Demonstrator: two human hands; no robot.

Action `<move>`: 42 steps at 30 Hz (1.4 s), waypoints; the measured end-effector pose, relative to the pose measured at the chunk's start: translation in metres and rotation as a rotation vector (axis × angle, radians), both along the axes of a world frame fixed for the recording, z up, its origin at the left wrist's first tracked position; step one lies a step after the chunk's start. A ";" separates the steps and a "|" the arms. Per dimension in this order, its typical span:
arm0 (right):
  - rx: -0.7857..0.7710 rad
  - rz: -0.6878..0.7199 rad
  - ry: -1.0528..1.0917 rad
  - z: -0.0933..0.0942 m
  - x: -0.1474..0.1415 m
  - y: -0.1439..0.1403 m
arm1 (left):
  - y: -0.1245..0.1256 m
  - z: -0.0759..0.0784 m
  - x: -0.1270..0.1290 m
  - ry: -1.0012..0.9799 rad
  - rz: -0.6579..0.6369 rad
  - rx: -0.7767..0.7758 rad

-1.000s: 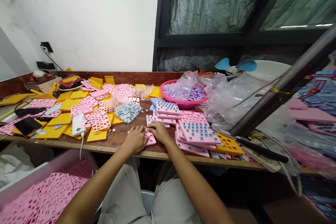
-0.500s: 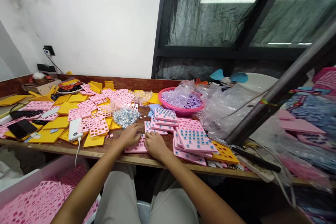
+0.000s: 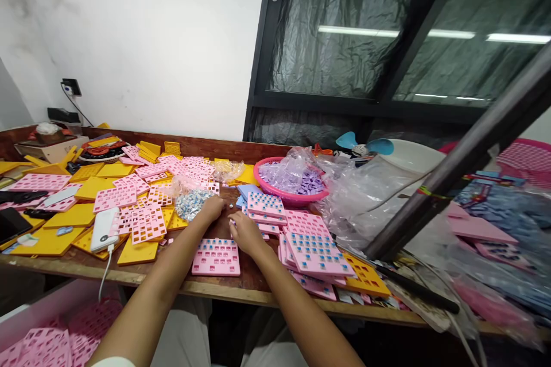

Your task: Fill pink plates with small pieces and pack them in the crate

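A pink board with rows of square holes (image 3: pixel 216 258) lies flat near the table's front edge, between my forearms. Beyond it, my left hand (image 3: pixel 213 207) is curled at the right side of a heap of small blue and white pieces (image 3: pixel 189 204); what its fingers hold is hidden. My right hand (image 3: pixel 247 233) is beside a stack of pink boards set with blue pieces (image 3: pixel 266 204), its fingers pinched around a tiny pale piece (image 3: pixel 233 222). A loose small piece (image 3: pixel 231 206) lies on the table between the hands.
More filled pink boards (image 3: pixel 321 252) are piled at the right. Behind stands a pink basket (image 3: pixel 297 199) of purple pieces, beside clear plastic bags (image 3: pixel 348 195). Yellow boards (image 3: pixel 138 249) and a white power bank (image 3: pixel 104 229) lie left. A slanting metal pole (image 3: pixel 413 200) rises at right.
Both hands have moved off the pink board and further back, the left to the heap of pieces. The board now shows uncovered. The camera view has shifted.
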State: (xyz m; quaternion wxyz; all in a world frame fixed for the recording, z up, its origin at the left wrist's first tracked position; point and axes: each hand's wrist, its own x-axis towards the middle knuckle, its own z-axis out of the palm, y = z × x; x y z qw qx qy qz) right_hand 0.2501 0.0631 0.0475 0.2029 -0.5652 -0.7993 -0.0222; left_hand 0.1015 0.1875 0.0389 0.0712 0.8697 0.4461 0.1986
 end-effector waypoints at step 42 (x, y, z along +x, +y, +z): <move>-0.024 0.154 0.372 -0.051 -0.037 -0.036 | -0.169 -0.044 -0.094 -0.004 0.173 0.163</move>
